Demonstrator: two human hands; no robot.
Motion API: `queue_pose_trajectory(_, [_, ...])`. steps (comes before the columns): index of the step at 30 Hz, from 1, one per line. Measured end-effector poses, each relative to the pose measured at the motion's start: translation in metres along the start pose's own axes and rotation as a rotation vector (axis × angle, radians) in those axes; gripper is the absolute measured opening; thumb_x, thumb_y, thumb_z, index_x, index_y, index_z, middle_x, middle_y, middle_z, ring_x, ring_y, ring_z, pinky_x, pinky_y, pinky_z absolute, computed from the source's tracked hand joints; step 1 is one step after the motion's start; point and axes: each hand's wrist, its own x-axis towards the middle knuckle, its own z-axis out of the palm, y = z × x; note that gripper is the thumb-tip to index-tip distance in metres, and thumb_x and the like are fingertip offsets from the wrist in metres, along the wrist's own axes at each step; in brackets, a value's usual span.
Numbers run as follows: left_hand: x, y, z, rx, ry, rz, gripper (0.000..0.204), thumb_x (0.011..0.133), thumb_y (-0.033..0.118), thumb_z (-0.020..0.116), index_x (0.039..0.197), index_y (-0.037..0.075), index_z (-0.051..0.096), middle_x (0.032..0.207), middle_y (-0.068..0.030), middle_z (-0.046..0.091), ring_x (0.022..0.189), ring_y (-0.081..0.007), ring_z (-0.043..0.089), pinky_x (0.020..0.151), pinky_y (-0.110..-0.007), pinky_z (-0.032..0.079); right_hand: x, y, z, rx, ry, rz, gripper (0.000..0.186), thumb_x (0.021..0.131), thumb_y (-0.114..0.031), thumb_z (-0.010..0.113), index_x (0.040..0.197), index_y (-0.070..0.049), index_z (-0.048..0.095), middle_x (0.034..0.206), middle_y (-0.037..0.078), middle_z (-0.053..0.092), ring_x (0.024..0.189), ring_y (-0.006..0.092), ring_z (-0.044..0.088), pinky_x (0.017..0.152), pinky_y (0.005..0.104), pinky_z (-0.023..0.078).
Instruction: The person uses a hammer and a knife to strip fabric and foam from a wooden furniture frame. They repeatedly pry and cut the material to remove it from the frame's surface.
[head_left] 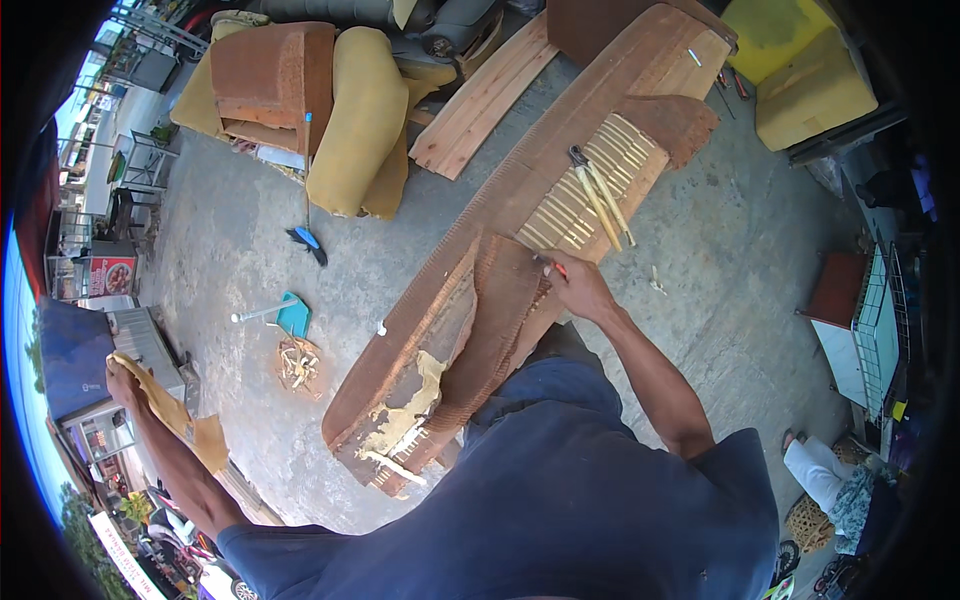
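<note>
Out to the far left, my left hand [122, 384] is closed on one end of a torn strip of tan padding [160, 402], which hangs down along my forearm. My right hand [582, 288] grips a small tool with a red handle [558, 268]; its working end is too small to make out. Under that hand lies a long brown upholstered furniture frame [430, 290], set diagonally. Its brown cover [505, 305] is peeled back in folds. Torn yellowish foam [408, 405] clings to the near end. Long-handled pincers [600, 200] rest over a row of pale strips [575, 215].
A teal dustpan [294, 314] and a heap of scraps [298, 365] lie on the concrete floor at left. Behind stand yellow foam pieces [355, 120], a broom [308, 240] and a wooden board [485, 95]. A yellow seat [815, 100] is far right; a person [830, 485] sits lower right.
</note>
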Motion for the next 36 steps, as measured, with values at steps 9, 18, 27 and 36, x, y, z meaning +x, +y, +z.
queue_pose_trajectory(9, [-0.117,-0.149,0.104,0.797,-0.938,-0.247,0.108,0.085,0.032,0.084,0.166,0.014,0.015,0.136,-0.0286,0.063,0.108,-0.0449,0.071,0.079,-0.062,0.061,-0.055,-0.040,0.108,-0.179,-0.550,-0.681,0.064,0.089,-0.027,0.073,0.146,-0.009,0.051,0.118,0.015,0.069,0.111,0.0330,0.068,0.092,0.0450,0.050])
queue_pose_trajectory(18, [-0.335,-0.018,0.186,0.090,-0.636,0.190,0.053,0.100,0.035,0.063,0.146,0.009,0.056,0.117,-0.0177,0.075,0.106,-0.0297,0.072,0.092,-0.041,0.054,-0.041,-0.013,0.140,-0.278,-0.488,-0.817,0.019,0.083,-0.014,0.065,0.101,-0.009,0.064,0.090,0.014,0.071,0.092,0.0342,0.070,0.083,0.0483,0.049])
queue_pose_trajectory(27, [-0.502,0.111,0.222,-0.283,-0.787,0.371,0.031,0.101,0.018,0.061,0.127,0.002,0.066,0.106,-0.0219,0.075,0.095,-0.0313,0.075,0.087,-0.040,0.057,0.126,0.063,-0.145,0.087,0.586,-0.053,0.035,0.093,-0.026,0.072,0.113,0.002,0.067,0.100,0.018,0.075,0.092,0.0280,0.072,0.087,0.0394,0.052])
queue_pose_trajectory(36, [-0.608,0.102,0.224,0.137,-0.893,1.204,0.055,0.094,0.032,0.069,0.142,0.012,0.056,0.150,-0.0173,0.048,0.142,-0.0376,0.042,0.116,-0.052,0.037,0.026,0.063,-0.056,0.418,0.633,0.103,0.031,0.101,-0.029,0.066,0.110,0.000,0.068,0.087,0.007,0.065,0.078,0.0161,0.056,0.076,0.0343,0.049])
